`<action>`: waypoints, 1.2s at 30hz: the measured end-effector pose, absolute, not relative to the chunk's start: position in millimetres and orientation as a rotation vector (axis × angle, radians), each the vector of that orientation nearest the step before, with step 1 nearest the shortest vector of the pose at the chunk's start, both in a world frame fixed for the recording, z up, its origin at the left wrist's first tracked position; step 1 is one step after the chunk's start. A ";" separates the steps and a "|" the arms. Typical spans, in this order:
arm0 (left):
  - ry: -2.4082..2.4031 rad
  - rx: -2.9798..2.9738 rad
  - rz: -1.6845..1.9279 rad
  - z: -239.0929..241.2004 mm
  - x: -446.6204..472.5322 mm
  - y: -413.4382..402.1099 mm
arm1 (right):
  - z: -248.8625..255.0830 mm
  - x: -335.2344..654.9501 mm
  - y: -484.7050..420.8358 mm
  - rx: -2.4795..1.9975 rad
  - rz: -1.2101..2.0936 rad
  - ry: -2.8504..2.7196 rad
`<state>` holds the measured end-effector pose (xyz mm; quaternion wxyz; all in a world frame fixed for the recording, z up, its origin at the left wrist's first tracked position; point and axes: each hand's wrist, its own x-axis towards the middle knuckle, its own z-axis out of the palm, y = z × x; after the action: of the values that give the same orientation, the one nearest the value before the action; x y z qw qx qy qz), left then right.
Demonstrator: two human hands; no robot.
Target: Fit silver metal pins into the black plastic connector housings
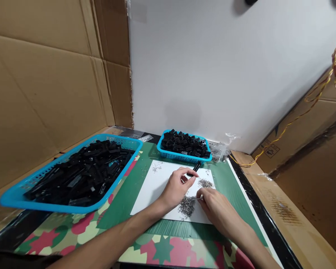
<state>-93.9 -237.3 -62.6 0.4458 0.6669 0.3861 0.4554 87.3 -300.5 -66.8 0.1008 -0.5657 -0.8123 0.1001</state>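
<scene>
Right grip (214, 203) pinches thin metal tool (196, 198), tip toward 9 o'clock at metal bits (186, 207). Black part (197, 167) sits 11 o'clock from it, axis 2-to-8, by left hand (175, 187) (can't tell if pinched).

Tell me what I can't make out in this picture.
All in the head view:
Black part: near end hidden by the left hand.
Thin silvery tool: gripped end covered by the right hand.
Metal bits: too small to tell shapes.
Dark object: cut off by the top edge.
</scene>
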 end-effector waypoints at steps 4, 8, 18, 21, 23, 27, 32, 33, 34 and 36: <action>0.991 1.707 1.094 -66.5 -91.8 -234.9 | -64.9 88.5 -300.1 -1.688 0.261 -2.396; 1.028 1.716 1.070 -66.4 -89.9 -236.2 | -55.7 91.1 -299.9 -1.694 0.340 -2.334; 1.073 1.782 1.018 -70.2 -89.5 -235.3 | -43.8 105.9 -293.3 -1.645 0.652 -2.190; 1.103 1.782 1.024 -71.0 -89.3 -233.1 | -52.1 102.7 -294.7 -1.703 0.665 -2.191; 1.107 1.783 1.020 -71.3 -89.3 -232.5 | -56.4 100.6 -295.7 -1.745 0.672 -2.178; 1.090 1.794 1.007 -71.9 -88.8 -233.2 | -58.7 99.2 -297.0 -1.734 0.648 -2.164; 1.072 1.792 0.967 -70.7 -88.3 -233.7 | -56.3 102.8 -296.6 -1.700 0.612 -2.139; 1.075 1.789 0.960 -70.2 -88.5 -233.6 | -56.3 103.4 -296.5 -1.699 0.608 -2.135; 1.079 1.787 0.954 -69.7 -88.7 -233.5 | -56.7 103.6 -296.3 -1.704 0.608 -2.131; 1.091 1.790 0.953 -68.9 -89.4 -233.2 | -58.7 103.2 -295.6 -1.721 0.618 -2.130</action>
<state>-89.4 -233.2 -68.9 0.4073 0.7099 0.4328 0.3779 103.2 -295.6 -58.7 0.1663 -0.6046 -0.7481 0.2170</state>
